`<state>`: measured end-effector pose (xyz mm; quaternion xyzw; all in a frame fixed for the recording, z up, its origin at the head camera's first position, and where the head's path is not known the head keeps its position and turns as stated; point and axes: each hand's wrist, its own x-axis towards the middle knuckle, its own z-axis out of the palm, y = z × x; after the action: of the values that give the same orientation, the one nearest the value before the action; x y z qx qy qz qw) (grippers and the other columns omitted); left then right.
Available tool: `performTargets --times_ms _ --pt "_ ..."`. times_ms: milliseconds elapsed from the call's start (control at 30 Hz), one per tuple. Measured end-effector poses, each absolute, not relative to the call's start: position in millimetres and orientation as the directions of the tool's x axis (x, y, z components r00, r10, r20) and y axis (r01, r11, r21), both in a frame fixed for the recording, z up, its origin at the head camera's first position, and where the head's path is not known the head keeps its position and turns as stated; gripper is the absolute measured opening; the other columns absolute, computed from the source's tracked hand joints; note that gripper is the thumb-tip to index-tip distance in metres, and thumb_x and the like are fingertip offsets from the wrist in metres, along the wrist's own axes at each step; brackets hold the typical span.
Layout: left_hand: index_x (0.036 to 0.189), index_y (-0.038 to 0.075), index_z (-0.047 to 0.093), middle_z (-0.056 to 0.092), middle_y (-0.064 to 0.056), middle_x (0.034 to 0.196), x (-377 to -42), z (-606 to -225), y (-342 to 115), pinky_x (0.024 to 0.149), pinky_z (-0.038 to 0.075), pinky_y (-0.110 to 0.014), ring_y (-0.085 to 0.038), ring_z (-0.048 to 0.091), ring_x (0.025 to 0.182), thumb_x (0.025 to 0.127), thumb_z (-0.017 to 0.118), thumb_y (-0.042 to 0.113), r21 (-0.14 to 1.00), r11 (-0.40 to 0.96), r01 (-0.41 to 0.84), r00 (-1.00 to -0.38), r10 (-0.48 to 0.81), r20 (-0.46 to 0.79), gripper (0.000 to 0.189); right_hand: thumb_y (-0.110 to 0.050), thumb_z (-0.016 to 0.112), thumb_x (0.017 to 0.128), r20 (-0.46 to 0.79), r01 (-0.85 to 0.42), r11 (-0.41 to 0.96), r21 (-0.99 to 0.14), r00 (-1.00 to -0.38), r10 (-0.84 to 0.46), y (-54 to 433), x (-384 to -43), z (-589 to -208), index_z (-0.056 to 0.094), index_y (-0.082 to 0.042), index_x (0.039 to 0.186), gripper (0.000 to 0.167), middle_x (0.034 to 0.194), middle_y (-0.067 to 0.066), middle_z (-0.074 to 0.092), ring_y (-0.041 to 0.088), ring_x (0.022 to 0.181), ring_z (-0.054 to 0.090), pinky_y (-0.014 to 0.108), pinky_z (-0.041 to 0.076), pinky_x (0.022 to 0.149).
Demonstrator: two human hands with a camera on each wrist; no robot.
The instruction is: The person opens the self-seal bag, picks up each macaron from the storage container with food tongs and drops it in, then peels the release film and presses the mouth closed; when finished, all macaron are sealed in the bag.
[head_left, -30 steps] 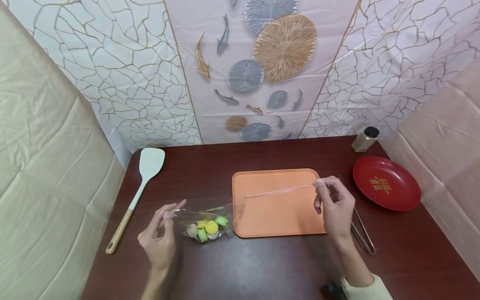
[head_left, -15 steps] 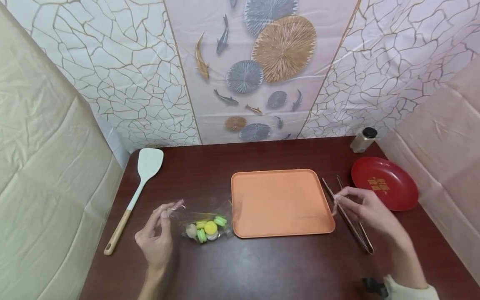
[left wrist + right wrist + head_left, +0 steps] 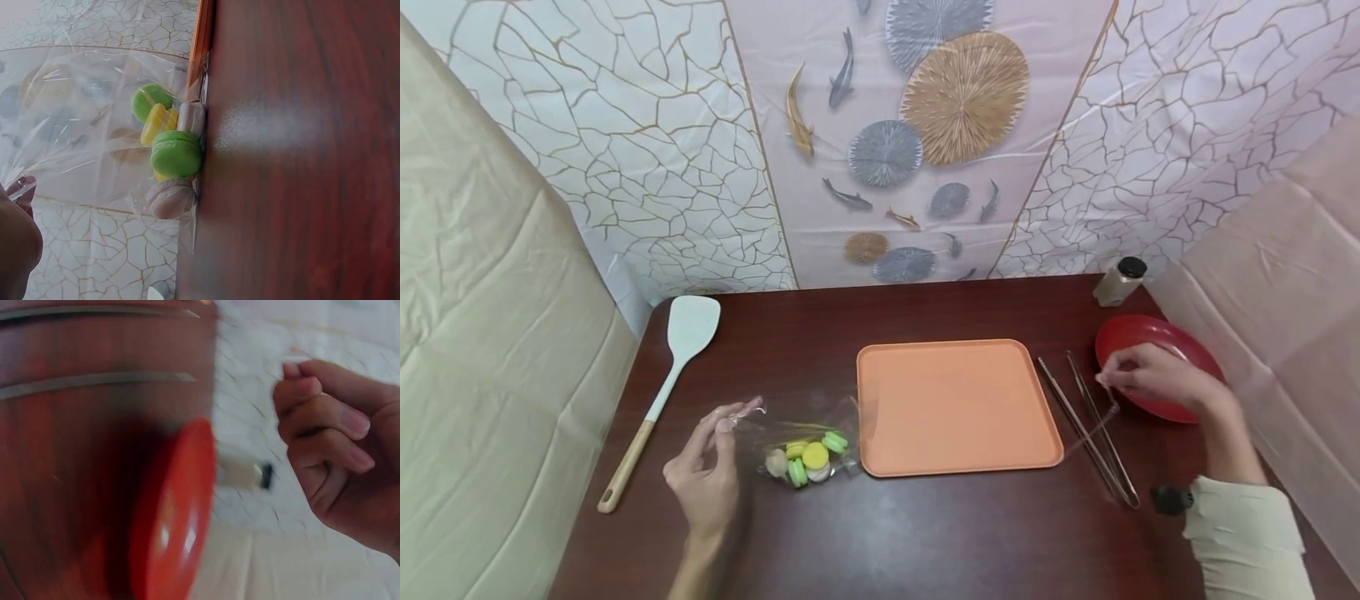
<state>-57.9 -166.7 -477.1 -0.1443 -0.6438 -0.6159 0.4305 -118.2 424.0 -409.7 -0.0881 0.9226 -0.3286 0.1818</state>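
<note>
My left hand (image 3: 703,479) pinches the gathered neck of a clear plastic bag (image 3: 775,427). Green, yellow and pale macarons (image 3: 177,154) lie in its lower part, which sits on the table against the left edge of the orange tray (image 3: 955,408). Over at the right, my right hand (image 3: 1161,379) is raised in front of the red plate (image 3: 1150,329). Between its thumb and forefinger it pinches a thin clear strip (image 3: 1093,428), which trails down across the tongs. In the right wrist view the other fingers of this hand (image 3: 337,431) are curled.
Metal tongs (image 3: 1129,497) lie between tray and plate. A small jar with a black lid (image 3: 1120,282) stands at the back right corner. Along the left side lies a pale spatula (image 3: 692,325) with a wooden handle. Patterned cloth walls (image 3: 685,150) enclose the back and sides.
My right hand has moved right, from above the tray's right edge to in front of the plate, carrying the strip away from the bag. The left hand and the bag stay nearly in place.
</note>
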Motion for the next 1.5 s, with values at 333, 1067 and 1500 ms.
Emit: performTargets --times_ms 333,1067,1500 --pt "0.108 -0.023 0.073 0.084 -0.005 0.108 -58.1 -479.0 -169.2 0.086 0.06 -0.015 -0.007 0.082 0.103 0.096 0.057 -0.026 0.71 0.23 0.666 -0.626 -0.346 0.699 0.02 0.002 0.063 0.107 -0.066 -0.005 0.818 -0.575 -0.996 -0.052 380.8 -146.1 -465.4 0.073 0.008 0.1 0.014 0.075 0.014 0.071 0.022 0.06 0.068 0.025 0.053 0.051" --pt "0.111 -0.019 0.073 0.082 -0.026 0.101 -56.9 -479.5 -173.5 0.108 0.056 -0.026 -0.007 0.082 0.102 0.086 0.067 -0.032 0.713 0.246 0.656 -0.663 -0.264 0.701 0.029 -0.016 0.04 0.121 -0.091 0.046 0.719 -0.693 -0.996 -0.023 373.5 -146.4 -475.8 0.046 0.017 0.153 0.047 0.135 0.042 0.067 0.052 0.113 0.076 0.053 0.065 0.093" --pt "0.11 -0.02 0.072 0.084 -0.021 0.101 -55.5 -479.8 -174.6 0.108 0.056 -0.028 -0.008 0.082 0.101 0.088 0.066 -0.031 0.714 0.224 0.663 -0.656 -0.285 0.699 0.026 -0.066 0.027 0.115 0.027 0.019 0.784 -0.621 -0.999 0.046 420.1 -177.8 -520.7 0.022 -0.014 0.176 0.08 0.172 0.035 0.031 0.055 0.161 0.029 0.07 0.022 0.13"
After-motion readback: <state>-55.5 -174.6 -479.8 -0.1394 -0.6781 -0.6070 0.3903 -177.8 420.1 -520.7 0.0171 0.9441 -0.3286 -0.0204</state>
